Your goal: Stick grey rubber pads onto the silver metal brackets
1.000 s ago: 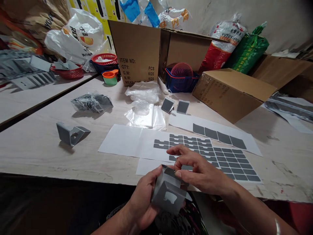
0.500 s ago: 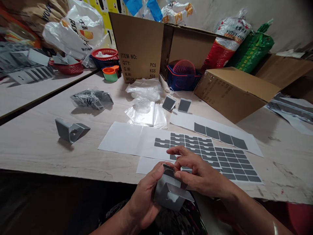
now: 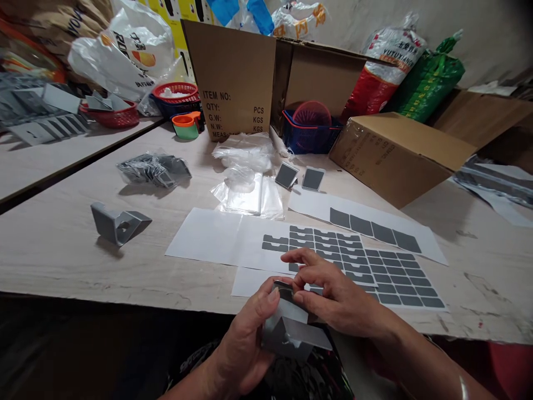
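Observation:
My left hand (image 3: 249, 328) is wrapped around a grey bent-metal stand (image 3: 280, 336), held low over my lap at the table's front edge. A dark grey sticker (image 3: 283, 290) lies across the stand's upper end, by my left thumb. My right hand (image 3: 333, 294) has its thumb and fingertips closed at the sticker's right edge, with the index finger stretched out above. Part of the sticker is hidden by those fingers. Just behind the hands lie white sheets (image 3: 208, 236) carrying rows of notched and rectangular grey stickers (image 3: 325, 248).
Another grey stand (image 3: 119, 225) sits at left, near a bagged bundle of stands (image 3: 154, 169). Clear plastic bags (image 3: 245, 194) lie mid-table, beside two small stands with dark faces (image 3: 313, 178). Cardboard boxes (image 3: 233, 78), a blue basket (image 3: 312, 139) and red baskets (image 3: 119, 118) stand farther back.
The stand has tilted slightly in my left hand, so its lower flap shows at a different angle. My right fingers stay at the sticker, shifted a little left.

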Demonstrator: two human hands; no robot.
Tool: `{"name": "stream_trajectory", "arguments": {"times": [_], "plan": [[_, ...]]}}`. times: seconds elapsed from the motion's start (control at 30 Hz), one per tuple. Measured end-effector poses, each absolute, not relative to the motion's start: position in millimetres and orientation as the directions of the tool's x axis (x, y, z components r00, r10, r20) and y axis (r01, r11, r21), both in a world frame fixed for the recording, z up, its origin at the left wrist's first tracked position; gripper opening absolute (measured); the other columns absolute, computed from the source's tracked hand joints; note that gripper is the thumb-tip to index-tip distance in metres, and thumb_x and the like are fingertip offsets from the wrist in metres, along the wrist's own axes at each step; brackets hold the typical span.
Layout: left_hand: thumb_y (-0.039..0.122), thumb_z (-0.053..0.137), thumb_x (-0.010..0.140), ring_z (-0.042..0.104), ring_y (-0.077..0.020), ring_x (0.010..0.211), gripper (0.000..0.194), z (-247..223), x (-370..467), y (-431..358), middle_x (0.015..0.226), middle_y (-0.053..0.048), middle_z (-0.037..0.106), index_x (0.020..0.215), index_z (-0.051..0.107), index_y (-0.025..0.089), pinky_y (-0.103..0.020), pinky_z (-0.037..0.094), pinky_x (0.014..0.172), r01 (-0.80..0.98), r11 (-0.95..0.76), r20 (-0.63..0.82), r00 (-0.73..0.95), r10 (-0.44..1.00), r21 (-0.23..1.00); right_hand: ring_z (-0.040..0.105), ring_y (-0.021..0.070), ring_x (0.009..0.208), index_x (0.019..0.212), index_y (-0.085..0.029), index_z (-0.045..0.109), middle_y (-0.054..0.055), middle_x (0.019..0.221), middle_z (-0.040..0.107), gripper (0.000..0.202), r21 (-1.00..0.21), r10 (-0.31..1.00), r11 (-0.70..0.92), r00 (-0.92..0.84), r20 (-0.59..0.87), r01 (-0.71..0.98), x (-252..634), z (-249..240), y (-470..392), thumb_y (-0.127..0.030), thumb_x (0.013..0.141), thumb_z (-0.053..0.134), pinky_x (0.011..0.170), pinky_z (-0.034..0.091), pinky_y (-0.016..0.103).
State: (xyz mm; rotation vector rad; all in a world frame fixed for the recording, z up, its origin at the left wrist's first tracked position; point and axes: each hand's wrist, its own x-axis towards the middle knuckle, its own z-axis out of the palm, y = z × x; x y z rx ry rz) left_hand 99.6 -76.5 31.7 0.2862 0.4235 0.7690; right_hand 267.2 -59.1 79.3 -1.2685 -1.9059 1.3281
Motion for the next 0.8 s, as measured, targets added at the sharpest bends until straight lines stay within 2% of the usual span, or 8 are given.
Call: {"name": "stream_trajectory", "arguments": {"times": [0.1,0.3,0.47,0.8], "plan": [[0.02,0.04,0.088,0.055,-0.0114,0.068,0.021,34.6,101.4,-75.9,0.082,-0.006,0.058,0.103,0.053,0.015,-0.021,0.039,0.061,-0.598,0.698,-0.291,0.64,0.712,0.395,0.043,0.0217,0.109,0.068,-0.017,0.055,0.005,0.123,0.039,0.013,-0.913,0.892,0.073,-0.435,-0.12,0.401,267.0,78.9,-59.7,-0.011,0.078,0.051,0.054,0.045,0.02],[0.016,0.046,0.085,0.051,-0.0075,0.062,0.01,35.9,103.1,-75.4,0.074,-0.002,0.054,0.09,0.055,0.015,-0.019,0.037,0.058,-0.587,0.708,-0.349,0.617,0.705,0.392,0.046,0.0208,0.106,0.067,-0.017,0.056,0.005,0.122,0.04,0.014,-0.915,0.903,0.052,-0.41,-0.128,0.4,264.6,79.7,-61.4,-0.012,0.078,0.05,0.049,0.043,0.018],[0.018,0.048,0.085,0.051,-0.0077,0.06,0.009,34.0,103.6,-77.5,0.078,-0.003,0.057,0.09,0.055,0.016,-0.019,0.038,0.057,-0.568,0.695,-0.358,0.598,0.717,0.441,0.046,0.022,0.106,0.065,-0.016,0.056,0.005,0.122,0.041,0.014,-0.9,0.912,0.085,-0.397,-0.102,0.427,264.3,77.8,-62.4,-0.013,0.077,0.052,0.054,0.046,0.021],[0.021,0.048,0.086,0.054,-0.0097,0.061,0.009,33.0,108.4,-77.5,0.08,-0.004,0.059,0.09,0.055,0.016,-0.023,0.04,0.06,-0.544,0.69,-0.382,0.579,0.72,0.477,0.044,0.0214,0.11,0.065,-0.017,0.056,0.005,0.122,0.041,0.014,-0.892,0.928,0.047,-0.349,-0.127,0.45,263.7,71.4,-65.9,-0.011,0.077,0.051,0.056,0.046,0.021]]}}
